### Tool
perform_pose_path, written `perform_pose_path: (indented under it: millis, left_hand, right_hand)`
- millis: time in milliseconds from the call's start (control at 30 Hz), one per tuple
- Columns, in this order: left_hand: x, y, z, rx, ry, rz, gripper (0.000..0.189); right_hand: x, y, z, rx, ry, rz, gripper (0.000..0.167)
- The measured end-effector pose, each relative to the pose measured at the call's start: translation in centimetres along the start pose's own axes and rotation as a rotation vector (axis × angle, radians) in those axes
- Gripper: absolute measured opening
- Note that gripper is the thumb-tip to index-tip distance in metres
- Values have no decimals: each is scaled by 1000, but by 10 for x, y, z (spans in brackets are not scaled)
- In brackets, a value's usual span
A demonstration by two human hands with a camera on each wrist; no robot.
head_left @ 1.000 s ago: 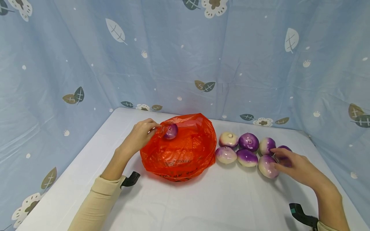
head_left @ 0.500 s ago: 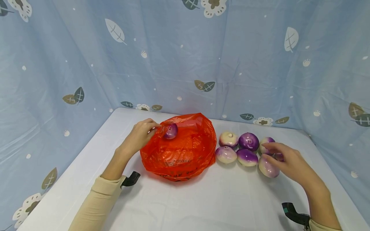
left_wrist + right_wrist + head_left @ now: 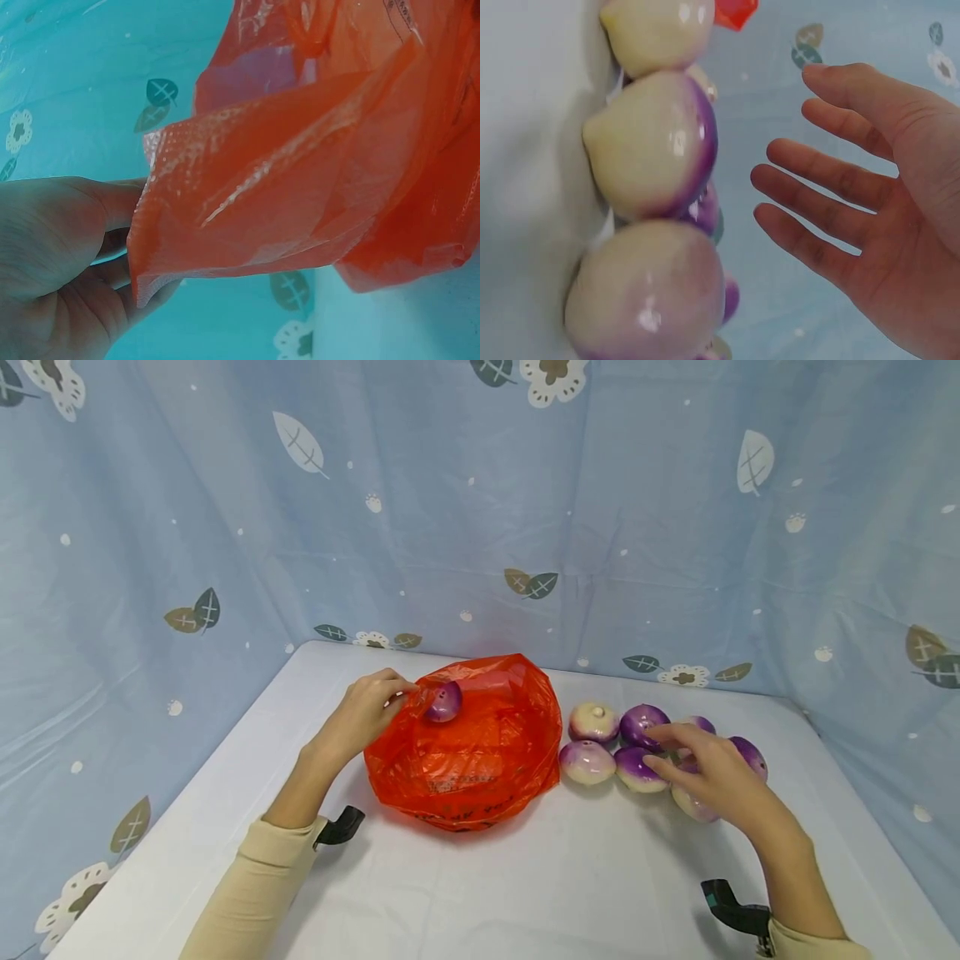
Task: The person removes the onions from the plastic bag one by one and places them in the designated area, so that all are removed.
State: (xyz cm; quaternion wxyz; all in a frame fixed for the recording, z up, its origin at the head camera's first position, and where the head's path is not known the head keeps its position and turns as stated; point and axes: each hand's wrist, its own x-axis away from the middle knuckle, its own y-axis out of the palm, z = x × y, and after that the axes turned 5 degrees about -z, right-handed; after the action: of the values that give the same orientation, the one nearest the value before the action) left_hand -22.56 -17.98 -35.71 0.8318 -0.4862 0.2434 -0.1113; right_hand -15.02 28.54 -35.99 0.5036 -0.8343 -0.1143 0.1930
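My left hand (image 3: 367, 706) pinches the left rim of a red plastic bag (image 3: 465, 810), whose mouth stands open. In the left wrist view the bag's edge (image 3: 225, 202) runs across the fingertips, which it partly hides. Inside the bag, near that rim, lies one purple onion-like bulb (image 3: 446, 702). My right hand (image 3: 716, 772) hovers over the right part of a group of glossy purple-and-white bulbs, partly covering some. Its fingers are spread and hold nothing. The right wrist view shows a gap between the fingers and the nearest bulb (image 3: 656, 146).
Several bulbs sit in two close rows right of the bag, among them a pale one (image 3: 587, 762) beside it. A darker one (image 3: 750, 756) sits at the far right. White cloth (image 3: 510, 893) covers the table; a blue patterned curtain (image 3: 450, 510) encloses its back and sides.
My right hand has moved left along the bulbs, from the far-right ones towards the middle ones, uncovering the far-right bulb. The left hand and the bag look unchanged.
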Motion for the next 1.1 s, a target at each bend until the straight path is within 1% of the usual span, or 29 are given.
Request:
perform_pose_path:
  millis: [67, 233, 367, 467, 533, 667, 767, 833, 933, 1100]
  left_hand:
    - [0, 0, 0, -1, -1, -2, 24]
    - [0, 0, 0, -7, -5, -2, 24]
    - [1, 0, -1, -12, 1, 6, 24]
    - [1, 0, -1, -10, 10, 12, 23]
    - [1, 0, -2, -7, 12, 15, 23]
    - [0, -2, -1, -4, 12, 21, 23]
    - [0, -2, -1, 0, 8, 17, 23]
    - [0, -3, 0, 1, 6, 12, 23]
    - [-1, -3, 0, 1, -1, 8, 23]
    - [0, -4, 0, 4, -3, 8, 24]
  right_hand:
    - [-4, 3, -5, 1, 1, -19, 38]
    - [-15, 10, -18, -60, 11, -88, 40]
    - [-24, 17, -30, -60, -27, -87, 39]
    - [-32, 21, -38, -60, -36, -106, 38]
    - [-36, 25, -44, -76, -42, -124, 39]
    - [-44, 31, -53, -105, -88, -133, 41]
    - [-50, 37, -60, -129, -116, -138, 37]
    - [-54, 41, -65, -140, -117, -143, 36]
    - [-59, 47, -72, -124, -131, -154, 34]
    - [-65, 56, -84, -95, -127, -192, 38]
